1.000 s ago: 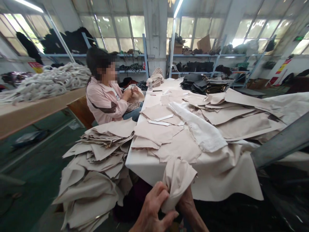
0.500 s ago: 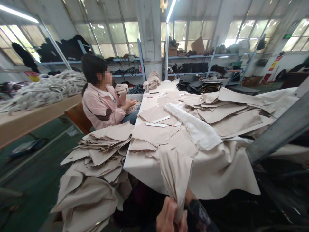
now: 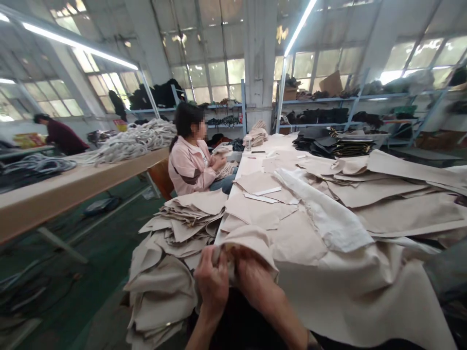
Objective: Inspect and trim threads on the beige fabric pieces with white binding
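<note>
My left hand (image 3: 213, 279) is closed on the near left edge of a beige fabric piece (image 3: 251, 236), fingers pinching it. My right hand (image 3: 255, 279) reaches into the fold of the same piece and grips it from inside; its fingertips are hidden by the cloth. The piece bulges in an arch over both hands, at the near corner of the covered table. Flat beige cut panels (image 3: 255, 211) lie just beyond it. To the left of my hands rises a tall stack of beige fabric pieces (image 3: 164, 277), its layers uneven.
A co-worker in a pink jacket (image 3: 189, 167) sits at the table's left side. White strips (image 3: 260, 198), a white cloth (image 3: 324, 214) and large beige panels (image 3: 408, 214) lie on the table. Black pieces (image 3: 332, 143) are stacked farther back. Pale cords (image 3: 142, 138) cover another table.
The view has turned left. The fabric piece, gathered and hanging from my hands before, is now spread into an arch, with my right hand inside its fold. Another person has come into view far left.
</note>
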The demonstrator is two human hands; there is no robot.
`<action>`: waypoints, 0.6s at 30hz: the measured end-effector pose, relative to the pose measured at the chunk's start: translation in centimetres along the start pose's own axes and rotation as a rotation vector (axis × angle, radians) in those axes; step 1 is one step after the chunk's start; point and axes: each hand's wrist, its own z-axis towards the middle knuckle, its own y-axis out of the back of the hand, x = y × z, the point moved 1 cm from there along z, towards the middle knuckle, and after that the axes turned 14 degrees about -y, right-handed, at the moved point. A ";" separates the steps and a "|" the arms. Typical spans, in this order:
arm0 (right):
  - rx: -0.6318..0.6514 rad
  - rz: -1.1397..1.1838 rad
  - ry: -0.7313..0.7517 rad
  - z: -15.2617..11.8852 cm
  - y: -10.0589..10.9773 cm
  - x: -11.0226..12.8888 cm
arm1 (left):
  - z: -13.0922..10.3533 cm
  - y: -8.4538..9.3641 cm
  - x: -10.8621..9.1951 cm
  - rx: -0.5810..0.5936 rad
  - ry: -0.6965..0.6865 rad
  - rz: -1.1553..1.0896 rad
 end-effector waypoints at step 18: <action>-0.374 -0.105 0.374 -9.7 3.5 2.3 | -2.6 7.3 7.4 0.060 0.521 -0.476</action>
